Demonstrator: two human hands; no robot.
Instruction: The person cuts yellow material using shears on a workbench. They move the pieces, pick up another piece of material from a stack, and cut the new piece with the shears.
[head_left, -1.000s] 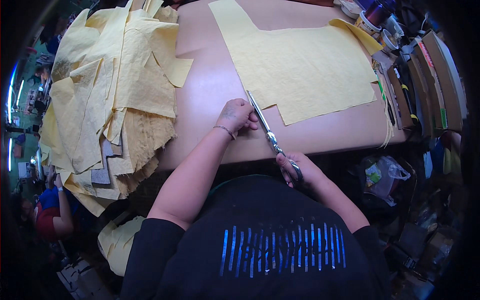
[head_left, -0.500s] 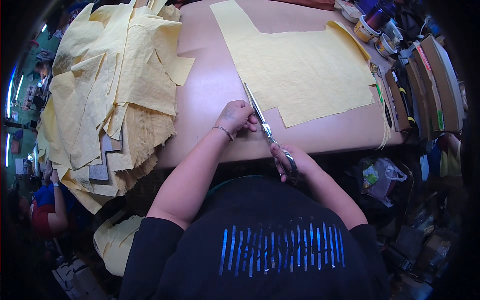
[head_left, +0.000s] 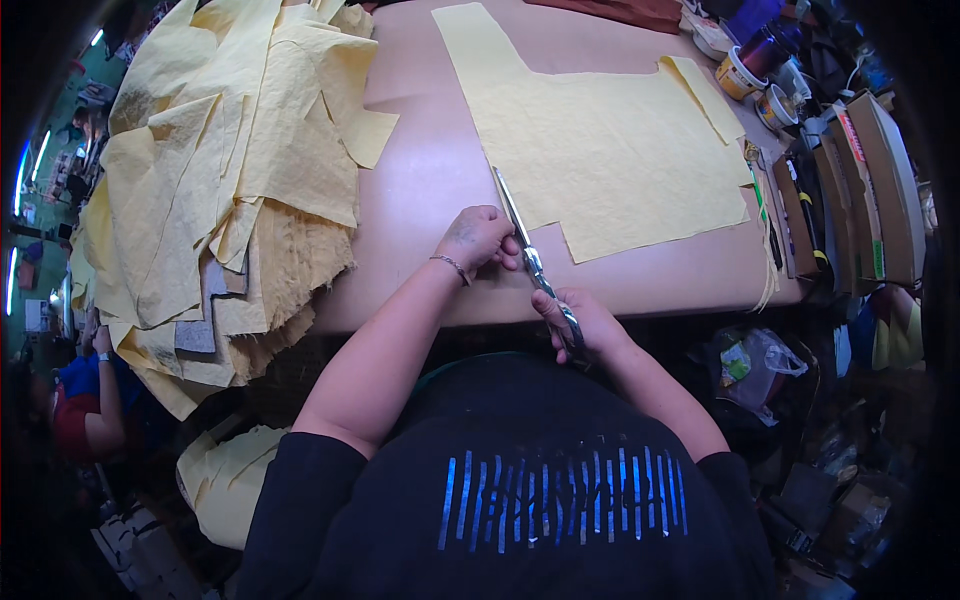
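The right hand (head_left: pixel 588 322) has its grip clenched around the handles of the scissors (head_left: pixel 530 255), whose blades lie along the yellow fabric's (head_left: pixel 610 150) left edge on the counter (head_left: pixel 430 210). The left hand (head_left: pixel 478 238), loosely curled and holding nothing, rests beside the blades.

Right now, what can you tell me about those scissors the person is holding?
The scissors are long metal shears with pale, shiny blades and a darker handle end. They lie slanted across the near edge of the tan table, tips pointing away along the left edge of the flat yellow fabric piece. The blades look closed or nearly so. The right hand grips the handles at the table's edge, while the left hand rests against the blades from the left.
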